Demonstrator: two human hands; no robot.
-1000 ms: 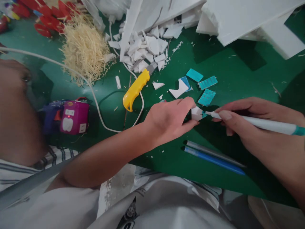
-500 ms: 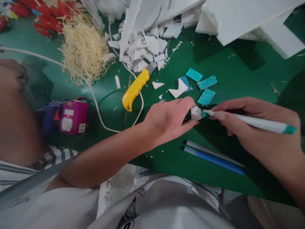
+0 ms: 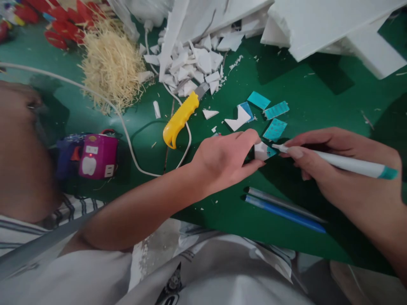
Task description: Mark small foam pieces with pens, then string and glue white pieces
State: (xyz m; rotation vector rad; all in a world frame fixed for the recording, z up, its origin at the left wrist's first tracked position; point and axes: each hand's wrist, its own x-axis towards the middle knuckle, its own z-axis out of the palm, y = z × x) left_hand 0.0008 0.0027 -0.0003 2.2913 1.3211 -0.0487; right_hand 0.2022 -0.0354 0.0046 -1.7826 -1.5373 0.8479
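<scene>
Between the thumb and fingers of my left hand (image 3: 227,159) is a small white foam piece (image 3: 261,151) whose right tip is coloured teal. My right hand (image 3: 343,165) grips a white felt-tip pen (image 3: 349,164) with a teal end cap, its nib at or just beside the coloured tip; contact is too fine to tell. Beyond the left hand lie a teal rectangle (image 3: 258,100), a striped teal piece (image 3: 276,110), a dotted teal piece (image 3: 275,129) and a notched white piece (image 3: 239,118). A blue pen (image 3: 286,214) and a grey pen (image 3: 286,204) lie nearer my body.
A yellow utility knife (image 3: 181,120) with its blade out points at a heap of white foam scraps (image 3: 193,63). Left of it are a white cable (image 3: 127,131), straw (image 3: 111,63) and a magenta box (image 3: 98,156). Foam boards (image 3: 333,25) cover the back; another person's arm (image 3: 25,156) rests left.
The pen's nib has shifted very slightly with my right hand, a little to the right. My left hand and the foam piece stay almost where they were.
</scene>
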